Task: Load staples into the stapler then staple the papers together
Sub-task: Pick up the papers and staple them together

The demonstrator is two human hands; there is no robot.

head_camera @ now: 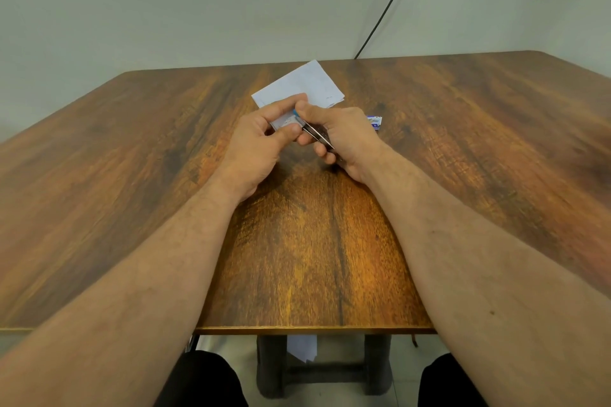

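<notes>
My right hand (340, 135) grips a small dark stapler (318, 135) with a metal rail and a blue tip, held above the table's middle. My left hand (264, 139) pinches something small and pale, a staple strip or a slip of paper (282, 122), against the stapler's blue end. I cannot tell which it is. White folded papers (304, 84) lie flat on the wooden table (297, 241) just behind both hands, partly hidden by my fingers. A small blue and white staple box (375, 122) sits right of my right hand.
A black cable (386, 10) runs down the wall to the table's far edge. Under the table, a white sheet (302, 349) lies on the floor between the table legs. My knees are at the near edge.
</notes>
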